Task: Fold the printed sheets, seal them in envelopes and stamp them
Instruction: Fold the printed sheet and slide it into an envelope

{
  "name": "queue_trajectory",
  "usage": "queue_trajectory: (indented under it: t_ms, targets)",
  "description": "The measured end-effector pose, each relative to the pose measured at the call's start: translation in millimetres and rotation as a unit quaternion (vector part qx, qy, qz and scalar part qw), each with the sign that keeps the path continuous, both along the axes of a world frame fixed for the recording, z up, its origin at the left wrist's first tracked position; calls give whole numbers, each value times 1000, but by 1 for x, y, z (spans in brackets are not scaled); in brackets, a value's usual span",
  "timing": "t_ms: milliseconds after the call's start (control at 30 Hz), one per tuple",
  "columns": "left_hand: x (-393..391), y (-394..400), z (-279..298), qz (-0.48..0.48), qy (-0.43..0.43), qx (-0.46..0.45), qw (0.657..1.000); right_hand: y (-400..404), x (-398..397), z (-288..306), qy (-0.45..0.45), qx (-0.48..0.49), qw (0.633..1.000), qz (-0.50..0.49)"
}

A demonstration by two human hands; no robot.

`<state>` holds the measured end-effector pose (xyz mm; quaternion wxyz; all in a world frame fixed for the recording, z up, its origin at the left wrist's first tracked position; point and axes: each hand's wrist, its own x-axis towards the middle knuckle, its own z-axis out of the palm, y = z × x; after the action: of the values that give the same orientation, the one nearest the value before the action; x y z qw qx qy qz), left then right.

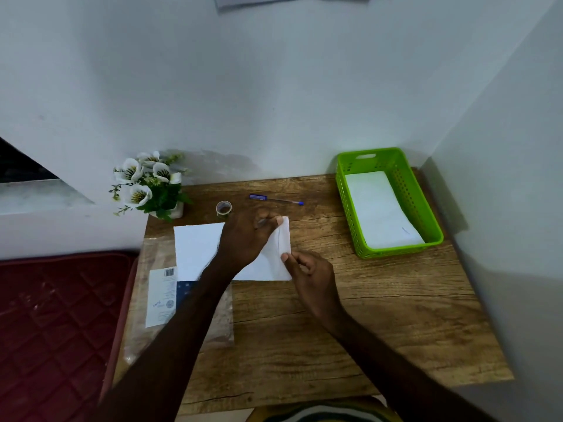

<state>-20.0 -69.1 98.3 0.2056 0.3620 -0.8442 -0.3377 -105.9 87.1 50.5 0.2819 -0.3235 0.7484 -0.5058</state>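
Observation:
A white envelope (pixel 274 263) lies on the wooden table (pixel 380 315), its flap (pixel 285 236) turned up at the right end. My left hand (pixel 243 236) pinches the far corner of the flap. My right hand (pixel 307 269) pinches the flap's near edge. A white sheet (pixel 198 248) lies flat to the left, partly under my left arm. A roll of clear tape (pixel 224 208) stands behind my left hand. A blue pen (pixel 275 199) lies further back.
A green plastic basket (pixel 423 208) holding white envelopes sits at the back right corner. A pot of white artificial flowers (pixel 150 184) stands at the back left. A clear plastic packet with a printed label (pixel 161 296) lies at the table's left edge. A red mattress (pixel 58 324) lies left.

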Motion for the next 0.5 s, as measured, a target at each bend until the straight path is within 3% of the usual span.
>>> queue_trajectory:
  t_ms: [167, 300, 500]
  targets:
    - [-15, -9, 11, 121, 7, 12, 992, -6, -20, 28, -60, -68, 995, -34]
    - [-27, -13, 23, 223, 37, 106, 968, -31, -44, 38, -21, -81, 994, -69]
    - [-23, -8, -16, 328, 132, 327, 877, -73, -66, 3, 92, 4, 992, -81]
